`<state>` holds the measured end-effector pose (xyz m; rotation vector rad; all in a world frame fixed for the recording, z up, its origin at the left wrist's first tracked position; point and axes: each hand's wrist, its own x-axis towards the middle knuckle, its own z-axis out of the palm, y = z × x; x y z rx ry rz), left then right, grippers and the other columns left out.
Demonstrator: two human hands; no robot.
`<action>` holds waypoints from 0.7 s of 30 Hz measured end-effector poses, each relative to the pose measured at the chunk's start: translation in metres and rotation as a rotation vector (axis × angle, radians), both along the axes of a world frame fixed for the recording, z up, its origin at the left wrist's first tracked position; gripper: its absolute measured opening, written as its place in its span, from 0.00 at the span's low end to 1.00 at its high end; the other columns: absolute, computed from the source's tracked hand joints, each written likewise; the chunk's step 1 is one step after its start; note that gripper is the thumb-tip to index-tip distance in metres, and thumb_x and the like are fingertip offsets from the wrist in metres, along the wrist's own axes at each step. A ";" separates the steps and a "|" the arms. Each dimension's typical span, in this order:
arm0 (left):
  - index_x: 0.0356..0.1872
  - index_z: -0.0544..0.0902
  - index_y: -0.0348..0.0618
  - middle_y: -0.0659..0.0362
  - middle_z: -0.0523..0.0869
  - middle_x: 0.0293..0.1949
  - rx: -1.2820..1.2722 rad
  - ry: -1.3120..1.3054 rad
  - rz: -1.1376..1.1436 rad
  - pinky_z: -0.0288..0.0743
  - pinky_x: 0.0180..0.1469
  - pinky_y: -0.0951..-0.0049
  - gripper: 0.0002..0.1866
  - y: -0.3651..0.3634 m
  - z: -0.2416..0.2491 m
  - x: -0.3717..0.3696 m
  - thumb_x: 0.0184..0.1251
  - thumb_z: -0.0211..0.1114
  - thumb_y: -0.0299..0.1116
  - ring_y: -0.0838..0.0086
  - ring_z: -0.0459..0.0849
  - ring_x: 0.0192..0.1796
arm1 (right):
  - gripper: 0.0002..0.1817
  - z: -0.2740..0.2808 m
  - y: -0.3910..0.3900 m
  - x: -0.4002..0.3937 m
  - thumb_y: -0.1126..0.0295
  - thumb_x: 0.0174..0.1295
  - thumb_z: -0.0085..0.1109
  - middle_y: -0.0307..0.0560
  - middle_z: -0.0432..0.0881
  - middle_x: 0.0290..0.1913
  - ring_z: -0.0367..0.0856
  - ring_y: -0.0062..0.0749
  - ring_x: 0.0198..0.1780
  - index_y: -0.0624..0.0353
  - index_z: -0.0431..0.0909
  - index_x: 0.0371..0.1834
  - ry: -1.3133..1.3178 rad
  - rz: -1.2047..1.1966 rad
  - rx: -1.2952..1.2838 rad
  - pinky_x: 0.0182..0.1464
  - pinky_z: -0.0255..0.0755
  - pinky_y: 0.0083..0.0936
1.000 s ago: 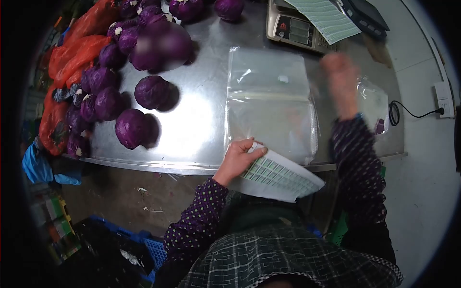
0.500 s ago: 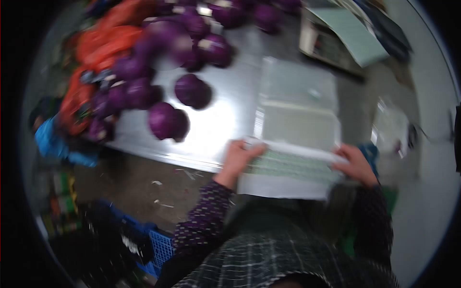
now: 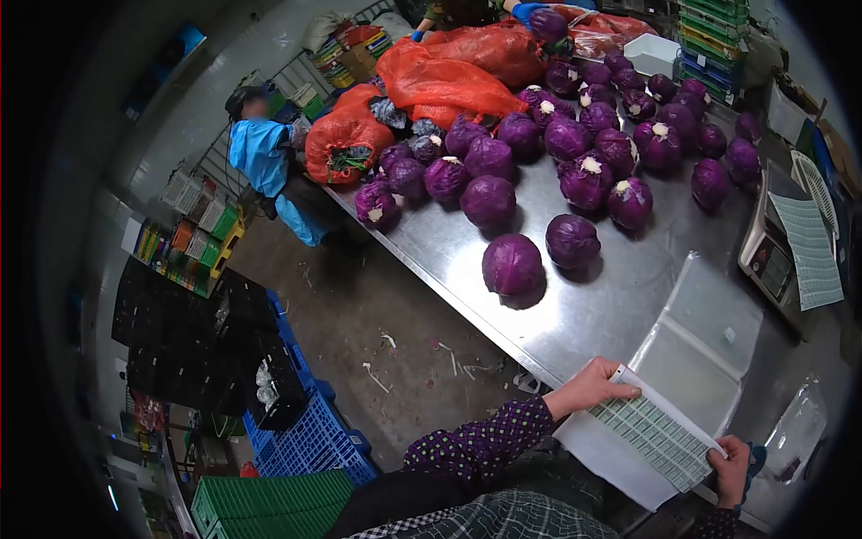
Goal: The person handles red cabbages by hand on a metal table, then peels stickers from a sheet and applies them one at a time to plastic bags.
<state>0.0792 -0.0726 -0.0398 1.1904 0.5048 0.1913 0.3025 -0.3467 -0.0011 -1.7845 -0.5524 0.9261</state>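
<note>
A white sheet of small green printed labels [image 3: 651,440] is held in front of my body at the table's near edge. My left hand [image 3: 588,388] pinches its upper left edge, thumb on top. On the right side, my right hand [image 3: 729,472] grips the edge between thumb and fingers. Just beyond the sheet, clear plastic sleeves [image 3: 696,328] lie on the metal table [image 3: 449,260]. The nearest purple cabbages [image 3: 513,265] sit further up the table, apart from both hands.
Red mesh sacks [image 3: 449,76] lie at the back, where a co-worker's blue-gloved hand [image 3: 530,13] holds a cabbage. A person in blue [image 3: 260,157] is at the left. A scale [image 3: 768,260] with another label sheet [image 3: 808,247] stands right. Blue pallets [image 3: 314,440] and green crates [image 3: 269,503] are lower left.
The view has swung left and sharpened, so the table and my hands appear further right. Both hands still hold the label sheet, which now looks more slanted.
</note>
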 end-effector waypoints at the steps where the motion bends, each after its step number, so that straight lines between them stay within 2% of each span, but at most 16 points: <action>1: 0.41 0.86 0.35 0.60 0.88 0.35 0.000 0.022 -0.008 0.78 0.41 0.79 0.11 -0.001 0.000 -0.001 0.63 0.68 0.32 0.81 0.83 0.36 | 0.03 0.003 0.002 -0.003 0.77 0.56 0.58 0.33 0.75 0.26 0.71 0.14 0.29 0.61 0.74 0.29 0.010 -0.012 0.057 0.35 0.65 0.15; 7: 0.40 0.86 0.35 0.61 0.88 0.34 -0.053 0.096 0.080 0.77 0.41 0.79 0.10 -0.002 0.009 -0.007 0.62 0.68 0.32 0.81 0.83 0.36 | 0.05 -0.017 -0.018 0.007 0.74 0.56 0.57 0.30 0.74 0.24 0.67 0.11 0.28 0.61 0.73 0.25 -0.037 0.038 -0.042 0.31 0.59 0.14; 8: 0.39 0.85 0.33 0.60 0.87 0.32 0.086 0.161 0.108 0.77 0.41 0.79 0.13 0.003 -0.002 -0.010 0.61 0.70 0.35 0.80 0.83 0.35 | 0.05 -0.031 -0.021 0.020 0.74 0.49 0.60 0.33 0.76 0.26 0.71 0.15 0.30 0.63 0.75 0.28 -0.114 0.123 -0.097 0.33 0.64 0.17; 9: 0.38 0.85 0.32 0.59 0.87 0.31 0.209 0.221 0.103 0.77 0.40 0.78 0.17 0.003 -0.015 -0.010 0.60 0.71 0.39 0.79 0.83 0.33 | 0.10 -0.044 -0.033 0.026 0.75 0.42 0.64 0.36 0.77 0.27 0.75 0.19 0.31 0.65 0.77 0.30 -0.184 0.181 -0.176 0.34 0.68 0.19; 10: 0.35 0.83 0.29 0.57 0.84 0.27 0.519 0.591 0.102 0.76 0.39 0.77 0.26 0.007 0.004 -0.011 0.55 0.72 0.49 0.77 0.81 0.31 | 0.16 -0.009 -0.002 0.001 0.72 0.44 0.64 0.41 0.80 0.32 0.78 0.26 0.36 0.66 0.79 0.38 -0.201 0.176 -0.084 0.41 0.71 0.25; 11: 0.33 0.82 0.28 0.56 0.83 0.25 0.690 0.544 0.293 0.76 0.34 0.77 0.32 0.001 -0.010 -0.015 0.52 0.73 0.56 0.76 0.79 0.27 | 0.18 -0.020 -0.009 0.000 0.68 0.46 0.66 0.45 0.81 0.37 0.78 0.33 0.43 0.64 0.81 0.42 -0.313 0.213 -0.086 0.49 0.70 0.29; 12: 0.21 0.81 0.32 0.60 0.76 0.16 0.679 0.317 0.226 0.70 0.23 0.70 0.29 0.005 -0.030 -0.026 0.56 0.69 0.55 0.78 0.72 0.21 | 0.18 -0.003 0.002 -0.012 0.64 0.49 0.68 0.46 0.81 0.39 0.77 0.34 0.45 0.62 0.81 0.41 -0.406 0.188 -0.136 0.51 0.69 0.30; 13: 0.25 0.83 0.33 0.62 0.79 0.18 0.424 0.579 0.072 0.70 0.25 0.75 0.23 0.013 0.004 -0.021 0.59 0.69 0.49 0.81 0.74 0.21 | 0.17 0.006 0.010 -0.009 0.63 0.52 0.68 0.45 0.80 0.36 0.77 0.32 0.43 0.61 0.81 0.42 -0.294 0.244 -0.246 0.49 0.69 0.29; 14: 0.26 0.84 0.36 0.65 0.81 0.21 0.198 0.420 0.204 0.70 0.26 0.77 0.16 0.005 0.021 -0.021 0.60 0.69 0.42 0.83 0.75 0.22 | 0.13 0.009 0.015 -0.011 0.65 0.53 0.66 0.44 0.79 0.28 0.77 0.27 0.35 0.63 0.82 0.36 -0.462 0.243 -0.201 0.37 0.68 0.28; 15: 0.28 0.85 0.38 0.65 0.83 0.24 0.177 0.342 0.294 0.71 0.26 0.78 0.09 0.004 0.015 -0.022 0.60 0.69 0.35 0.84 0.76 0.23 | 0.13 0.010 0.017 -0.009 0.65 0.53 0.66 0.44 0.78 0.24 0.76 0.25 0.31 0.65 0.81 0.33 -0.242 0.236 -0.100 0.35 0.67 0.25; 16: 0.30 0.86 0.37 0.62 0.85 0.26 0.127 0.217 0.372 0.71 0.29 0.80 0.06 0.000 0.015 -0.021 0.59 0.69 0.30 0.83 0.78 0.25 | 0.13 0.017 0.018 -0.008 0.65 0.56 0.65 0.41 0.79 0.22 0.76 0.21 0.30 0.67 0.81 0.31 -0.283 0.289 -0.165 0.35 0.68 0.23; 18: 0.32 0.86 0.36 0.61 0.87 0.29 0.140 0.113 0.402 0.72 0.32 0.81 0.04 0.006 0.009 -0.021 0.59 0.70 0.26 0.82 0.80 0.27 | 0.11 0.013 0.020 -0.010 0.68 0.58 0.64 0.37 0.80 0.25 0.75 0.16 0.31 0.67 0.82 0.33 -0.044 0.294 -0.102 0.37 0.69 0.21; 21: 0.33 0.86 0.35 0.62 0.86 0.29 0.176 0.115 0.380 0.72 0.34 0.81 0.04 0.013 0.010 -0.024 0.58 0.70 0.25 0.82 0.80 0.29 | 0.09 0.012 0.024 -0.011 0.71 0.59 0.64 0.35 0.82 0.28 0.74 0.14 0.32 0.67 0.82 0.35 0.030 0.230 -0.116 0.39 0.70 0.19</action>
